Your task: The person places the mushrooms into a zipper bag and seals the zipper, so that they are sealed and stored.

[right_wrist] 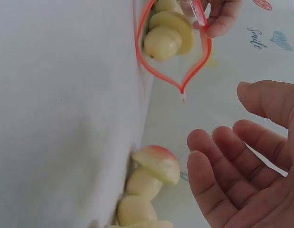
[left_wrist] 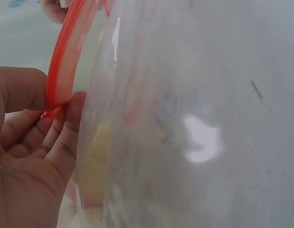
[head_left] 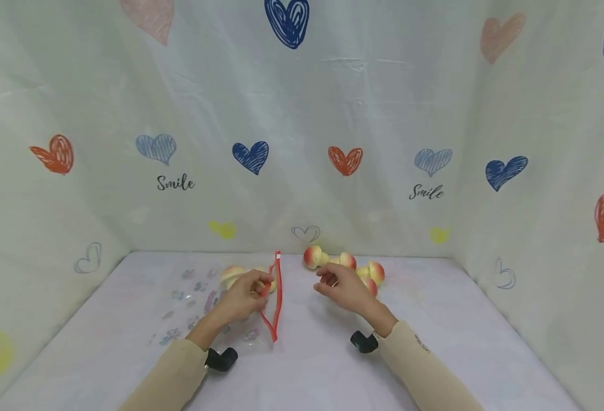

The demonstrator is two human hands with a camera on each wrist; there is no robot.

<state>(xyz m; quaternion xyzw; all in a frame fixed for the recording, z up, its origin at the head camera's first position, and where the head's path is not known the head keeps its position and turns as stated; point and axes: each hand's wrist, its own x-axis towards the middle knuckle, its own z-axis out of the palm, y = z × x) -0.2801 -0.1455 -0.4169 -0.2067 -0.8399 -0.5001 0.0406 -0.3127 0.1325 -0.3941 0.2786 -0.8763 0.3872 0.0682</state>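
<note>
Clear plastic, that bag (head_left: 251, 337), w/ a red zip rim (head_left: 280, 294) standing agape; it's on the L part of the table (head_left: 327, 368), mouth facing R. L hand (head_left: 240, 298) has the rim pinched betw. thumb & fingers; R hand (head_left: 344, 287) holds nothing, thumb well apart from loosely bent fingers, just nearer than the loose mushroom-shaped pieces (head_left: 377, 272), yellow w/ red-tinged caps. At least one more piece (right_wrist: 163, 42) shows inside the bag; exact no. hard to tell. Handling, my guess: bag's v. light, floppy, slick, film prob. creases & slides easily, so best hold is the rim, its stiffest bit. Pieces look light, maybe foam, not fragile but poss. dented by a hard squeeze; the stem under the cap seems the surest grip, since round caps could roll. Writing: script "Smile" (head_left: 176, 182) on the L of the curtain (head_left: 374, 103), same word again on the R. R sleeve (head_left: 410, 359) has a small dark mark, too tiny to read. No brand legible on the bag; its coloured prints are too blurry.
</note>
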